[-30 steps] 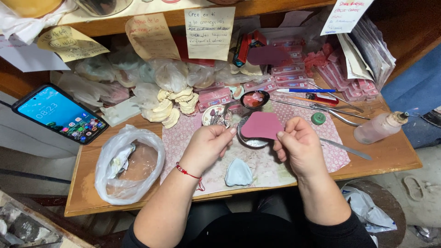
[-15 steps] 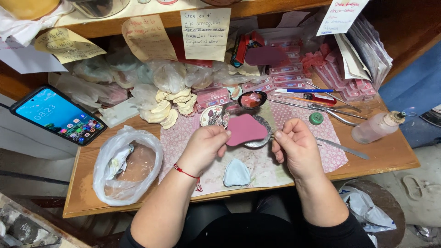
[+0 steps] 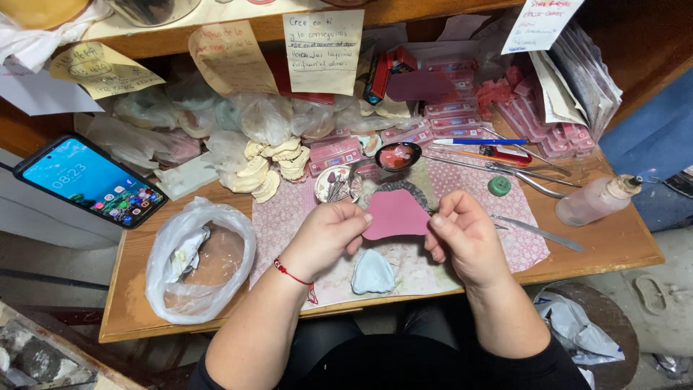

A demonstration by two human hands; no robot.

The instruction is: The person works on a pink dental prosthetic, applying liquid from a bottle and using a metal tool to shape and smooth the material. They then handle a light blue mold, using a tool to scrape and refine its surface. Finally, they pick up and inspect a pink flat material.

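phone screen [image 3: 90, 180] lit blue, left | paper notes [image 3: 323, 50] hanging, shelf | pink packets [image 3: 451, 119] stacked, rear

Wax sheet [image 3: 393, 215] sat between left hand [image 3: 326, 237] and right hand [image 3: 465, 235], above the bench [image 3: 621, 245]. Mould [image 3: 373, 273] lay below it. Bag [image 3: 198, 263] lay left, phone [image 3: 90, 180] further left. Bottle [image 3: 595, 202] lay right, spoon [image 3: 398, 155] behind.

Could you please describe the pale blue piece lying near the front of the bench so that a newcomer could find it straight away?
Start at the wooden workbench and find the pink patterned mat in its middle. Near the mat's front edge, just below the left hand, lies the pale blue piece. It is the only light blue, rounded, shell-like shape there; the sheet held above it is flat and pink.
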